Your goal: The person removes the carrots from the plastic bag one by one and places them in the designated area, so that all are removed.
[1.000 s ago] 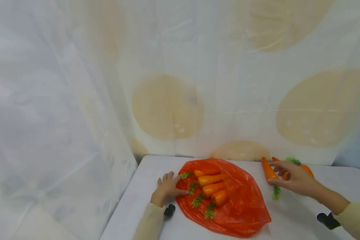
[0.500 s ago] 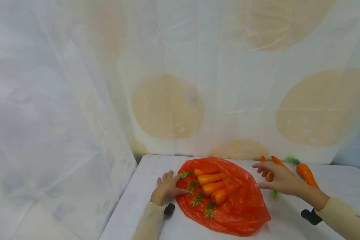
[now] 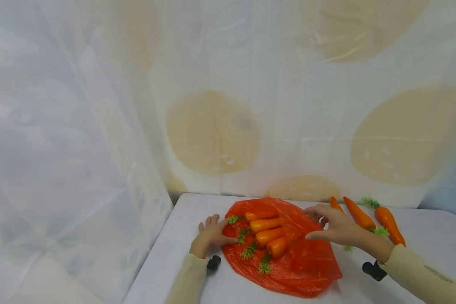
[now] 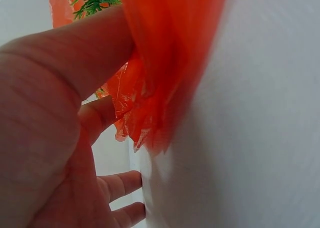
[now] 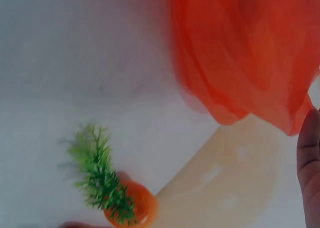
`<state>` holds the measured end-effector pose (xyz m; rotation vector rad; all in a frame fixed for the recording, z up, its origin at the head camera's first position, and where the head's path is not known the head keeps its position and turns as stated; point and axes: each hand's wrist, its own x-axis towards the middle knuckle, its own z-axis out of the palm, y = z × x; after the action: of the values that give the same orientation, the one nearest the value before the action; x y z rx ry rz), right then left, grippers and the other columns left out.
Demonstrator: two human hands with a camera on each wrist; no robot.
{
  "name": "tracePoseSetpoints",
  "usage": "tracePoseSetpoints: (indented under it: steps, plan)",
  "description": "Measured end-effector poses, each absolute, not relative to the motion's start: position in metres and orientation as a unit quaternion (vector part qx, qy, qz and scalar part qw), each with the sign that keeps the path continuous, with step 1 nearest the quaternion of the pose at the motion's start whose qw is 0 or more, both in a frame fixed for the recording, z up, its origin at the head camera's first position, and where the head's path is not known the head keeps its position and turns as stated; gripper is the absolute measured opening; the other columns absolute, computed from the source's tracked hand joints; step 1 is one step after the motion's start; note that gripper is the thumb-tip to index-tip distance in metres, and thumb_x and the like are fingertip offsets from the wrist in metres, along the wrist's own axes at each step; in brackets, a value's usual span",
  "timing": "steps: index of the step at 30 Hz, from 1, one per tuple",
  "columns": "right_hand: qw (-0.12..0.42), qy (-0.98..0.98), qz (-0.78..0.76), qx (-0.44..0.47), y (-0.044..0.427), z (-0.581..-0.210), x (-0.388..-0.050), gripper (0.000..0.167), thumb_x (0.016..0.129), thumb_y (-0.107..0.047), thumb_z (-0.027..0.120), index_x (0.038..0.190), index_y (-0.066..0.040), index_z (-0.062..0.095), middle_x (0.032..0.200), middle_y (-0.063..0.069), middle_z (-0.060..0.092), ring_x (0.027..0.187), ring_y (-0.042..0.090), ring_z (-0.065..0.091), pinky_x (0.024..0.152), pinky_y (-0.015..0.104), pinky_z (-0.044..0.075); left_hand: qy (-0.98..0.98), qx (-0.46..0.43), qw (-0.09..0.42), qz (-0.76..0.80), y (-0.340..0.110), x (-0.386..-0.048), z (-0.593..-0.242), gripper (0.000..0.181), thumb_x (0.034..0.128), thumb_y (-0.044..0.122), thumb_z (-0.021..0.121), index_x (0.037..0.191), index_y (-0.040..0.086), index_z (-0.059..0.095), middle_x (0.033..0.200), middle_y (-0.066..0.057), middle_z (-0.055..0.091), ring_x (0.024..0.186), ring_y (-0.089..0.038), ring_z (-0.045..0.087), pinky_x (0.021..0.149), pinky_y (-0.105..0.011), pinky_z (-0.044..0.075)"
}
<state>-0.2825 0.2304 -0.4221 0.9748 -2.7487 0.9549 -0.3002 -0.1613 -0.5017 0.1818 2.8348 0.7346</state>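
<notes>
An orange-red plastic bag (image 3: 308, 266) lies on the table with several orange carrots (image 3: 270, 236) in it, their green tops at its left side. My left hand (image 3: 209, 238) is spread at the bag's left edge; in the left wrist view its thumb (image 4: 75, 53) and index finger reach the red plastic (image 4: 165, 48), standing apart. My right hand (image 3: 338, 226) is over the bag's right side, fingers loosely bent, thumb apart, holding no carrot. A fingertip shows beside the bag (image 5: 250, 53) in the right wrist view; contact there is unclear.
Three more carrots lie at the back right of the white table (image 3: 433, 245): one (image 3: 336, 203) partly behind my right hand, one beside it (image 3: 359, 215), and one farther right (image 3: 389, 223). A patterned sheet (image 3: 304, 105) hangs behind the table.
My right hand has let go of a carrot at the back right and moved left over the bag. My left hand stays at the bag's left edge.
</notes>
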Motion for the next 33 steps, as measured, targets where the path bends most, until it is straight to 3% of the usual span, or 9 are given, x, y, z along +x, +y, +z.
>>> tracePoseSetpoints:
  steps: [12,19,26,33]
  plan:
    - [-0.034,-0.889,0.307,0.338,0.203,-0.434,-0.283,0.064,0.078,-0.041,0.083,0.128,-0.01,0.059,0.112,0.002,0.065,0.096,0.019,0.061,0.083,0.03,0.057,0.96,0.064,0.102,0.251,-0.162,-0.302,-0.503,0.082,0.0754,0.054,0.079,0.144,0.018,0.051,0.155,-0.02,0.03,0.141,-0.043,0.023,0.115,-0.071,0.009]
    - [-0.07,-0.878,0.333,0.336,0.189,-0.438,-0.281,0.055,0.079,-0.039,0.083,0.125,-0.017,0.061,0.117,0.003,0.065,0.101,0.02,0.06,0.085,0.03,0.056,0.962,0.069,0.099,0.244,-0.163,-0.304,-0.506,0.081,0.0759,0.054,0.078,0.144,0.019,0.051,0.154,-0.019,0.031,0.14,-0.042,0.025,0.115,-0.071,0.011]
    - [-0.102,-0.859,0.355,0.354,0.175,-0.443,-0.28,0.051,0.079,-0.037,0.083,0.122,-0.019,0.061,0.121,0.004,0.064,0.106,0.026,0.062,0.09,0.041,0.057,0.962,0.057,0.101,0.248,-0.163,-0.304,-0.505,0.082,0.0747,0.056,0.078,0.144,0.021,0.051,0.155,-0.017,0.031,0.141,-0.042,0.025,0.115,-0.071,0.012]
    - [-0.127,-0.851,0.354,0.367,0.164,-0.452,-0.278,0.054,0.08,-0.037,0.082,0.124,-0.014,0.061,0.122,0.002,0.063,0.107,0.021,0.06,0.092,0.032,0.055,0.961,0.062,0.103,0.249,-0.161,-0.302,-0.504,0.083,0.0759,0.054,0.078,0.145,0.018,0.05,0.156,-0.02,0.029,0.141,-0.044,0.023,0.115,-0.071,0.01]
